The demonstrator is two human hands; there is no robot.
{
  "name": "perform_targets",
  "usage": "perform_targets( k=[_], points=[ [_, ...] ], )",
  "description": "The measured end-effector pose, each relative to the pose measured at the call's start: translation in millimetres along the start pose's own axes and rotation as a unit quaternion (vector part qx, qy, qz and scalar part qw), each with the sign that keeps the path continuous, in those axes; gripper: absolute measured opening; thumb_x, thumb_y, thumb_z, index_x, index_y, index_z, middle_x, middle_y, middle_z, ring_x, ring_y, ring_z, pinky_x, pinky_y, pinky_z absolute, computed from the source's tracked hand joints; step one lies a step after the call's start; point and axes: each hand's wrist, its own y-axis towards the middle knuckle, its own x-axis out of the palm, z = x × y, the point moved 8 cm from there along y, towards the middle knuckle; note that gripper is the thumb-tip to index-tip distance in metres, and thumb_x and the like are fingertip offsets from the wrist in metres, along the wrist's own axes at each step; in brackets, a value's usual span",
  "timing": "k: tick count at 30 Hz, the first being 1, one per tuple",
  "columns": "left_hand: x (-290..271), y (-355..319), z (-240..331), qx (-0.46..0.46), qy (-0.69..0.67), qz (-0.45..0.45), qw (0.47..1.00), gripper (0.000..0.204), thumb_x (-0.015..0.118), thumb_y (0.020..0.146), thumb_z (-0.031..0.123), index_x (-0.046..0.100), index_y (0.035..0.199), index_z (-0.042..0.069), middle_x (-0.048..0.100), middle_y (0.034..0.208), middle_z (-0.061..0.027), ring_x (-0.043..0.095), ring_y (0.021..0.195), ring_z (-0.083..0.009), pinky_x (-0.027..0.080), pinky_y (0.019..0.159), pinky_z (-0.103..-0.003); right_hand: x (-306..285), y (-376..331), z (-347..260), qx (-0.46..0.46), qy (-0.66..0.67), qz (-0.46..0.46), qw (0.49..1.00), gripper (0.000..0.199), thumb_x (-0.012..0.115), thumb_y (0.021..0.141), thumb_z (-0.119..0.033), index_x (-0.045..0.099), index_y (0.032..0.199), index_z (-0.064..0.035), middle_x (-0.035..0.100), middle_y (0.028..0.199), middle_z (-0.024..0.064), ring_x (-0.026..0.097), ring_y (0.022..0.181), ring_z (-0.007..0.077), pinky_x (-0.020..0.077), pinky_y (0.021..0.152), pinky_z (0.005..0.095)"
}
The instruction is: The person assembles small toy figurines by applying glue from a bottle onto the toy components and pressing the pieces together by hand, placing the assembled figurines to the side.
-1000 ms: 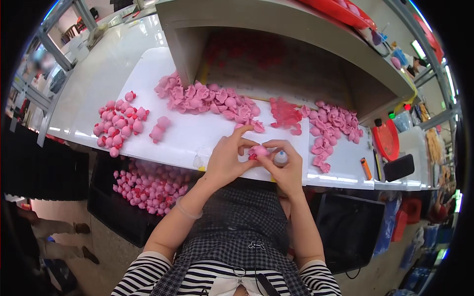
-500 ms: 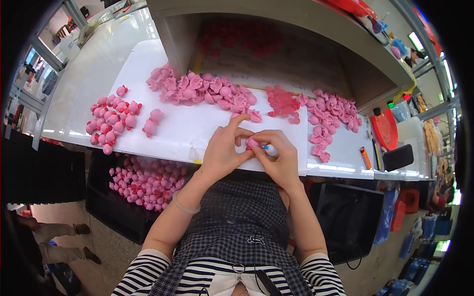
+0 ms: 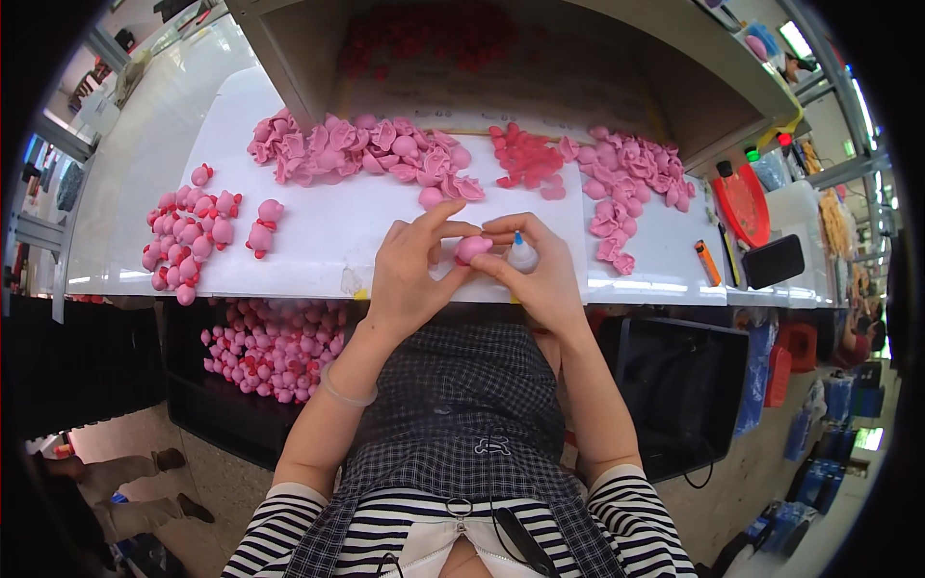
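Just over the table's near edge, my left hand [image 3: 412,270] and my right hand [image 3: 541,268] meet at the fingertips around a small rounded pink toy part [image 3: 473,249]. A bit of red shows at its lower left side. The left hand is closed in a pinch on it, while the right thumb and forefinger also touch it. Within the curl of my right hand sits a small white dropper bottle [image 3: 521,256] with a blue tip pointing away from me. Beyond my hands lie a heap of pink cupped parts [image 3: 385,149] and small red parts [image 3: 528,159].
Joined pink-and-red pieces [image 3: 193,231] lie on the left, above a black bin [image 3: 193,385] holding many more. More pink parts [image 3: 626,183], an orange cutter [image 3: 708,262], a black phone [image 3: 774,260] and a red tray [image 3: 742,207] lie right. A grey shelf [image 3: 279,58] overhangs the back.
The dropper bottle has turned in my right hand, so its body and blue tip now show. More of the pink part is visible between my fingers. The whole view has shifted slightly.
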Motion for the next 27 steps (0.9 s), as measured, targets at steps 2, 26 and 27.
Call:
perform_targets(
  k=[2, 26, 27],
  points=[
    [-1.3, 2.2, 9.0, 0.023, 0.019, -0.008, 1.0, 0.082, 0.088, 0.065, 0.007, 0.047, 0.136, 0.006, 0.073, 0.105, -0.0022, 0.051, 0.074, -0.0126, 0.046, 0.069, -0.027, 1.6, -1.4, -5.2, 0.003, 0.033, 0.006, 0.999, 0.039, 0.079, 0.082, -0.009, 0.06, 0.114, 0.0028, 0.068, 0.105, 0.012, 0.061, 0.093, 0.0121, 0.0489, 0.08, 0.0229],
    [-16.5, -2.3, -29.4, -0.169, -0.169, 0.039, 0.97, 0.015, 0.085, 0.073, 0.013, 0.079, 0.087, 0.01, 0.054, 0.133, -0.0036, 0.053, 0.085, -0.0096, 0.043, 0.072, -0.025, 2.0, -5.1, -1.0, -0.06, 0.201, 0.041, 0.977, 0.016, 0.078, 0.08, 0.002, 0.066, 0.09, 0.0004, 0.071, 0.108, 0.0173, 0.067, 0.1, 0.0199, 0.0543, 0.089, 0.0326],
    [-16.0, -2.9, -29.9, -0.169, -0.169, 0.038, 0.97, 0.015, 0.085, 0.073, 0.013, 0.079, 0.087, 0.01, 0.054, 0.133, -0.0036, 0.053, 0.085, -0.0096, 0.043, 0.072, -0.025, 1.5, -5.6, -1.6, -0.069, 0.192, 0.044, 0.978, 0.015, 0.078, 0.08, 0.002, 0.066, 0.09, 0.0002, 0.071, 0.107, 0.017, 0.067, 0.1, 0.0199, 0.0543, 0.088, 0.0325]
  ],
)
